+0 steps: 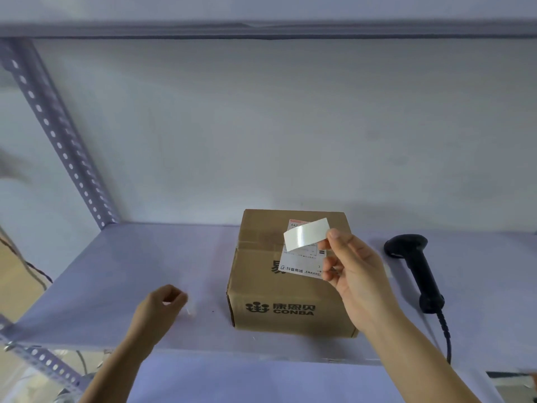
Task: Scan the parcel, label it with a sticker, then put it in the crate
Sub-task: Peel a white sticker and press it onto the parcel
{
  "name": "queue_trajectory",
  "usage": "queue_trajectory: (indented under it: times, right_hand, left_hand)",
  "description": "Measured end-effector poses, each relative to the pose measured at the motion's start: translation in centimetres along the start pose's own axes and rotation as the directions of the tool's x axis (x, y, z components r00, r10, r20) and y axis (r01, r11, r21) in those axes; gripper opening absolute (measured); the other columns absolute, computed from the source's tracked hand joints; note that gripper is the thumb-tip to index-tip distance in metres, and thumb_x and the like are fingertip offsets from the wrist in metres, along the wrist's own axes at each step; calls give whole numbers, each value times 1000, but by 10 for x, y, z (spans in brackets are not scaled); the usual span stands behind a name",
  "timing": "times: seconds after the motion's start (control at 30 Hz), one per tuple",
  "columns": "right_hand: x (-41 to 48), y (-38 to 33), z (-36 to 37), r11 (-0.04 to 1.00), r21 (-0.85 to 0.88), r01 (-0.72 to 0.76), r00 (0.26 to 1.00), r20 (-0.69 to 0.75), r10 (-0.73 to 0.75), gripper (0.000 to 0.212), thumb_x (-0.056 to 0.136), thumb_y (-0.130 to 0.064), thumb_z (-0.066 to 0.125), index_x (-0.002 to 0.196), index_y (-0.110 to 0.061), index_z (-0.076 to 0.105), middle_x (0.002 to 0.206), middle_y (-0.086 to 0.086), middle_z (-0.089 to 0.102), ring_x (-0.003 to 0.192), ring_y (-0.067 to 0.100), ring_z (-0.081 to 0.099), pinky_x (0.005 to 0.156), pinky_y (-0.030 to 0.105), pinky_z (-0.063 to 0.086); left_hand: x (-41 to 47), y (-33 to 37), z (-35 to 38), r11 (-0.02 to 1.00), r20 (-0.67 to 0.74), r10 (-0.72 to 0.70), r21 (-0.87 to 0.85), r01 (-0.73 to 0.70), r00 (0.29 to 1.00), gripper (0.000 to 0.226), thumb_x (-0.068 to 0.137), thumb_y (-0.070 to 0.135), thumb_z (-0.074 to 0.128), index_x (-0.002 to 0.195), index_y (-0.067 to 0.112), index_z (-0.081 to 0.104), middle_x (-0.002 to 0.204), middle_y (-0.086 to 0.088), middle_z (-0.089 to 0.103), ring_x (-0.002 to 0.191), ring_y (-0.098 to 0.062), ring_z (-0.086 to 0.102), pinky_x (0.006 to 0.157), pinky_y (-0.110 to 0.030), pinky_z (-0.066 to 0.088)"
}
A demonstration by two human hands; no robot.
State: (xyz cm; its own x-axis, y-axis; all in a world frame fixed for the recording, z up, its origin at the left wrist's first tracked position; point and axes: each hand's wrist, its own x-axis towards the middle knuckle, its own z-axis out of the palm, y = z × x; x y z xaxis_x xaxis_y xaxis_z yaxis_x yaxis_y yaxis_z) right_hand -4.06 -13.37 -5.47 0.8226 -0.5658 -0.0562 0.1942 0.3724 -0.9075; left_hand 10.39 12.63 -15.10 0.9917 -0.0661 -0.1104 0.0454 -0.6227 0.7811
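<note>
The right hand pinches a blank sticker by one edge above the cardboard parcel on the shelf, probably to keep the glue side free. The left hand is curled, blurred.

The parcel is plain brown corrugated cardboard, matt, with black print and a strip of clear tape along the top seam that looks a bit shiny. Its shipping label is white paper, fairly flat-looking. The sticker is white and glossy, catching a pale sheen across the middle. The scanner is black plastic, slightly shiny on the head, with a black rubbery-looking cable. The shelf is smooth and matt, pale lavender-grey, with painted perforated metal uprights.
</note>
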Motion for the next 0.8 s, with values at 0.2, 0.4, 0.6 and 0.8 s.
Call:
queue_trajectory:
  times: [0.2,0.4,0.6,0.8]
  right_hand:
    - [-1,2,-2,999,-34,-8,1000,24,9,16,75,-31,67,73,-15,68,70,-3,64,47,9,44,48,21,38]
    - [-2,1,-4,993,-105,46,999,3,-46,21,80,-30,66,84,-9,66,71,1,62,47,13,43,51,24,37]
    - [-8,2,6,911,-340,234,962,-57,-268,14,89,-21,64,79,-13,67,59,-8,61,47,8,49,46,23,45]
    - [-17,7,8,690,-594,413,867,24,-498,10,89,-25,66,80,-28,67,75,-8,69,64,17,61,59,32,50]
  left_hand:
    - [14,-12,8,975,-21,-18,223,22,1000,28,87,19,66,61,13,57,69,-11,62,69,-29,55,57,-31,33]
    - [-10,48,-8,990,-231,137,12,-138,963,14,91,12,58,77,8,61,82,-15,64,73,-31,54,62,-33,36]
    - [-76,147,0,860,110,448,-323,-394,887,16,86,26,61,71,24,68,70,11,72,56,-1,54,58,-20,45]
    - [-97,176,35,841,253,486,-395,-369,836,24,93,26,56,79,28,76,78,14,77,54,-2,53,51,-17,43]
